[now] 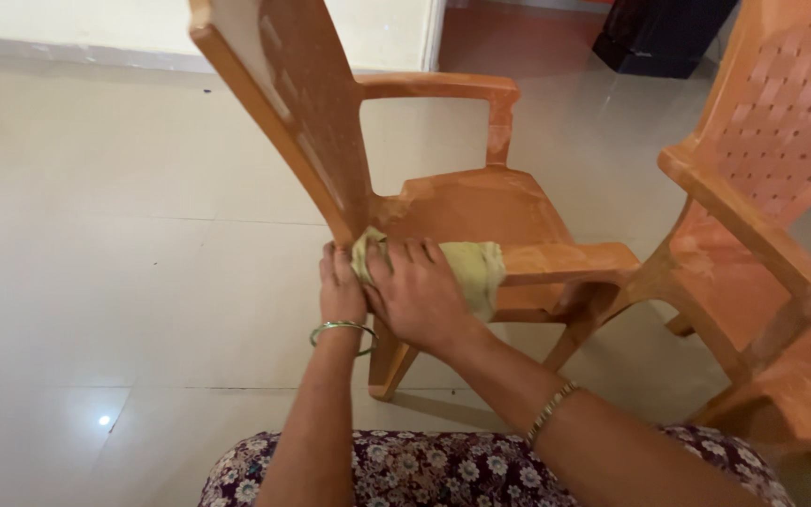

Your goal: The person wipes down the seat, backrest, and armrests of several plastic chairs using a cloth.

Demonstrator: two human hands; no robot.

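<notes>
Orange moulded plastic forms the armchair [462, 202] at centre, seen from its near side with the perforated backrest rising at upper left. Right hand [417, 293] — fingers curled and pressing down — holds a pale yellow-green cloth [474, 268] wrapped over the rear end of the near armrest [570, 261], close to where the armrest meets the backrest. Left hand [341, 286] lies just beside it, fingers closed against the chair's back post and touching the bunched end of the cloth; whether it grips the cloth or only steadies the frame cannot be told. A whitish, dusty film shows on the seat, the far armrest and the near armrest ahead of the cloth — judged from this, wiping has covered little and most surfaces remain. A second orange chair [772, 235], similarly dusty, stands to the right on the pale tiled floor [124, 282].
</notes>
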